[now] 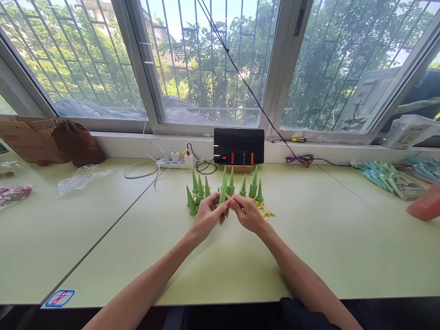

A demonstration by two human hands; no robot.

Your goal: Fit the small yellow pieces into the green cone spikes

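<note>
- Green, slender, pointed cone (222, 194), apparently plastic: held tip-up, tilted slightly, above the tabletop (220, 275), in front of the other cones.
- Left hand (208, 211): grip closed round the cone's lower part, thumb on the near side. Risk: a loose or uneven squeeze could let the smooth, tapering body turn or slip.
- Right hand (248, 212): grip pinched nearly closed just beside the cone, apparently on a small, flat yellow piece (230, 198). Piece mostly hidden; its exact contact with the cone cannot be told. Risk: so little of it shows that a slight shift of the fingertips could drop it.
- Green upright cones with collared bases (253, 187) stand close behind both hands. Risk: a knuckle swung outward or forward could topple one into its neighbours.
- Loose yellow pieces (264, 210) lie scattered beside the right hand. Risk: a sweep of the wrist could spread them; overlapping ones may be picked up two at once.
- Black phone (239, 158) behind the cones: probably beyond harm unless a reach goes long.
</note>
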